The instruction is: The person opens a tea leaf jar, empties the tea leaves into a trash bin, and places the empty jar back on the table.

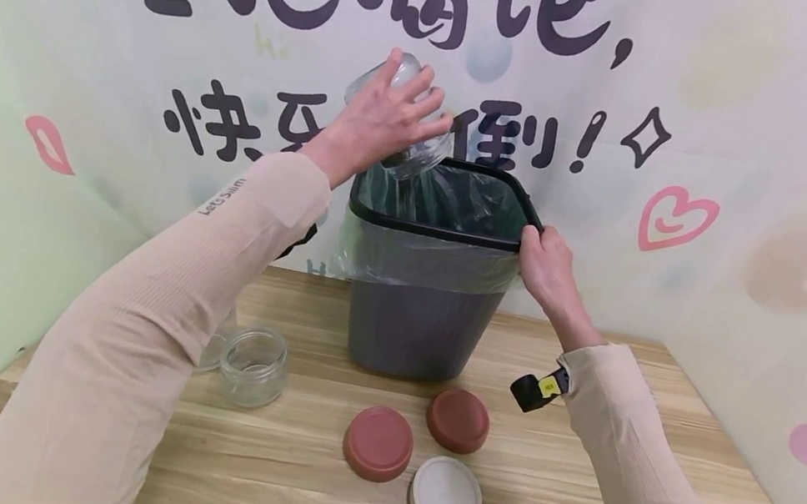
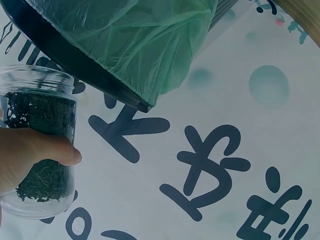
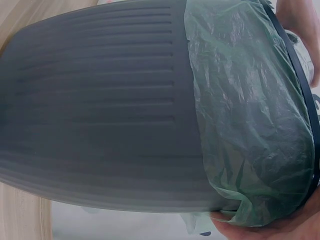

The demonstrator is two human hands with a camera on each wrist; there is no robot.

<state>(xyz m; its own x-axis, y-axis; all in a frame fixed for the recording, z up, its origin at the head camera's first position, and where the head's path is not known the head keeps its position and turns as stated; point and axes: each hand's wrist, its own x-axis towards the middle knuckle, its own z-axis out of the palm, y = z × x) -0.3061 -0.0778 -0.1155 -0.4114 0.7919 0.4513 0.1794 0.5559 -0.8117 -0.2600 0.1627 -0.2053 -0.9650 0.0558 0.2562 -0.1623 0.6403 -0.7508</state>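
My left hand (image 1: 398,113) grips a clear glass jar (image 2: 47,200) and holds it tipped, mouth down, over the left side of the trash bin (image 1: 417,329). Dark green shredded dried leaves (image 2: 47,117) fill much of the jar in the left wrist view. Below its mouth, a faint dark streak shows against the liner in the head view. A thin greenish plastic liner (image 3: 245,110) is folded over the bin's black rim (image 1: 443,233). At the right corner of that rim, my right hand (image 1: 549,266) grips the edge and the liner.
Two red round lids (image 1: 378,444) and a white round lid (image 1: 446,499) lie on the wooden table (image 1: 286,473) in front of the bin. To the left stands an open glass jar (image 1: 253,368), with more glass partly hidden behind my left sleeve. A printed backdrop (image 1: 591,82) rises behind the bin.
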